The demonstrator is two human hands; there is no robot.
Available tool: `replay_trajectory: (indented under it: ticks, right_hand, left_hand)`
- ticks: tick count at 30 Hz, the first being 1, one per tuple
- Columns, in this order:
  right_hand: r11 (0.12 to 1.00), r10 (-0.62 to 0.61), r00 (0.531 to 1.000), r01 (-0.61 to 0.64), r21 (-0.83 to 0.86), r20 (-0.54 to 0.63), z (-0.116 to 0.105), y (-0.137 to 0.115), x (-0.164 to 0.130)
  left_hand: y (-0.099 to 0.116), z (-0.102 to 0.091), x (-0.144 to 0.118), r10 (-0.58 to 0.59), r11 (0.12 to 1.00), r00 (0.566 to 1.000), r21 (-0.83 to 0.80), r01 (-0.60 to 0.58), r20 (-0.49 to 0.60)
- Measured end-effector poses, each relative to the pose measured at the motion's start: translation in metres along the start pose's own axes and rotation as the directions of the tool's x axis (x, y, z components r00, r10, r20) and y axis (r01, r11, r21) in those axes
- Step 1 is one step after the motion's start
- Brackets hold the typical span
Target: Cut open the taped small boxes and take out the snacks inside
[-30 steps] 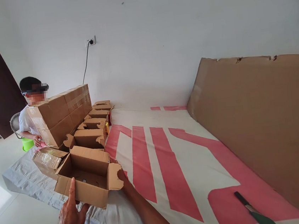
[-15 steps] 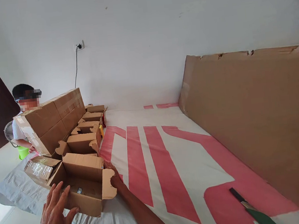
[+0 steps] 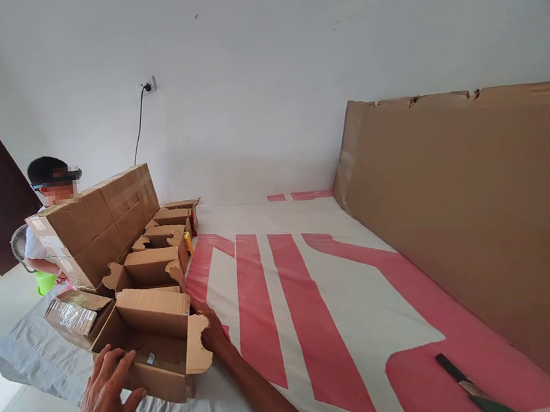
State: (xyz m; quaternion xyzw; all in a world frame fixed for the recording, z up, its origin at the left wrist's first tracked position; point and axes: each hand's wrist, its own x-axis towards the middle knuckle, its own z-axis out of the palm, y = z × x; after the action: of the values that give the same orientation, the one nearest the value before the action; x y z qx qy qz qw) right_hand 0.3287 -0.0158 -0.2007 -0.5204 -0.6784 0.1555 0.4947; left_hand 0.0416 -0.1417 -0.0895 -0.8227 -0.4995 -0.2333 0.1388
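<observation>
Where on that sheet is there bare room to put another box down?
The wide striped middle of the sheet is bare, between the row of open boxes and the leaning cardboard panel. The left edge is crowded: both hands on the nearest box, stacked cartons behind. A dark tool lies near right.

Open cardboard box, near left on white-and-pink sheet: left hand flat on its near wall, right hand against its right side. Stacked cartons far left; cardboard panel right.
</observation>
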Motion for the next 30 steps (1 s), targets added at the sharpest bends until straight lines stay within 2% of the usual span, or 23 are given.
replay_trajectory:
  ticks: [11,19,30]
  right_hand:
    - [1.0,0.009,1.0,-0.009,0.005,0.012,-0.003,0.005,-0.002]
    - [1.0,-0.001,1.0,0.001,-0.003,-0.01,-0.005,0.0,-0.005]
    - [1.0,0.002,1.0,-0.002,0.012,0.005,-0.006,-0.002,-0.004]
  left_hand:
    - [-0.001,0.006,-0.002,-0.051,0.997,0.999,-0.059,0.05,-0.019]
    - [-0.009,0.002,0.0,-0.022,0.998,0.995,-0.051,0.027,0.097]
    - [0.016,-0.002,0.029,-0.049,0.991,0.996,-0.121,0.059,0.08]
